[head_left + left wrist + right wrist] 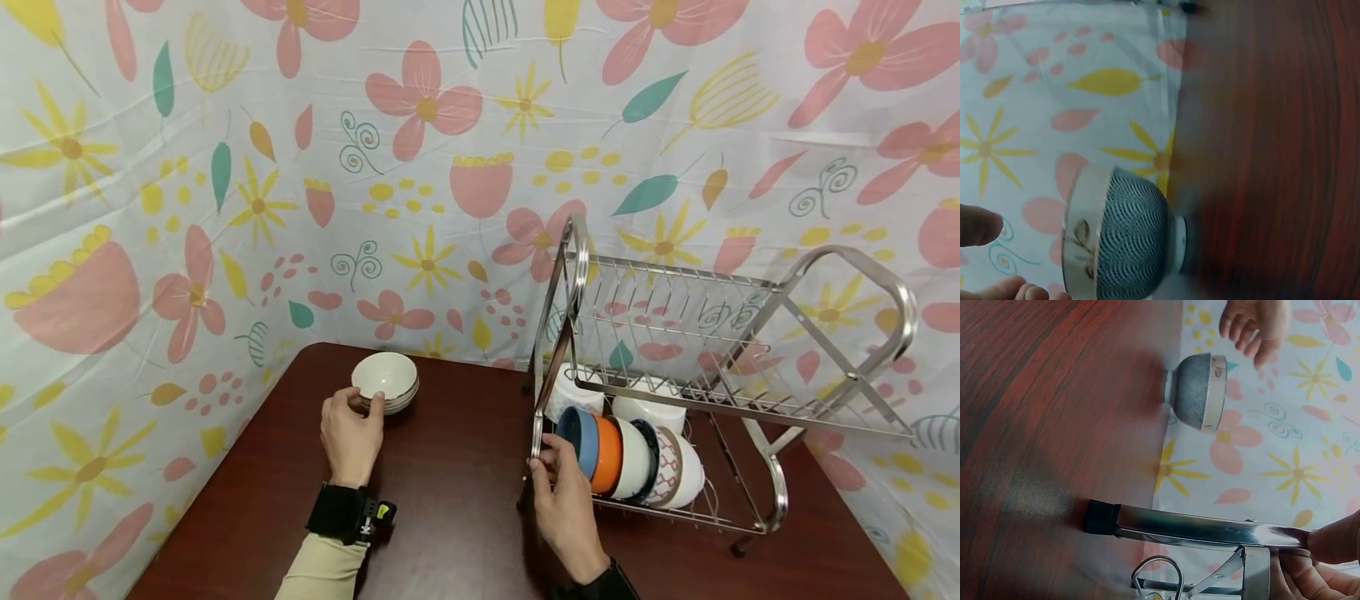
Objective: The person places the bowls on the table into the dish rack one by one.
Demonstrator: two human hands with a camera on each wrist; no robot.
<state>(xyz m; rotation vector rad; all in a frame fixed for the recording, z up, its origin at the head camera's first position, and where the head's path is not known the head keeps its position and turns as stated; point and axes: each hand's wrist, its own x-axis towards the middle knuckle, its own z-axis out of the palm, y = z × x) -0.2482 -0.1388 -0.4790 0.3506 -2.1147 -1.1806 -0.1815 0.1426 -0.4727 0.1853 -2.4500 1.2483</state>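
Observation:
A white-rimmed bowl (386, 373) sits upright at the table's far left; its grey wavy-patterned side (1132, 237) shows in the left wrist view. My left hand (352, 437) is beside and above its near rim. Both wrist views show a gap between fingers and bowl, and this hand holds nothing. My right hand (566, 504) pinches the left front upright of the metal dish rack (579, 267) between thumb and fingers. In the right wrist view, that upright (1210, 528) runs down to a black foot.
On the rack's lower tier stand several bowls on edge: blue (579, 437), orange (607, 454), white (633, 458), dark, and red-patterned (667, 471). White bowls (648, 404) sit behind them. Flowered cloth (420, 208) covers the walls around the brown table (450, 475).

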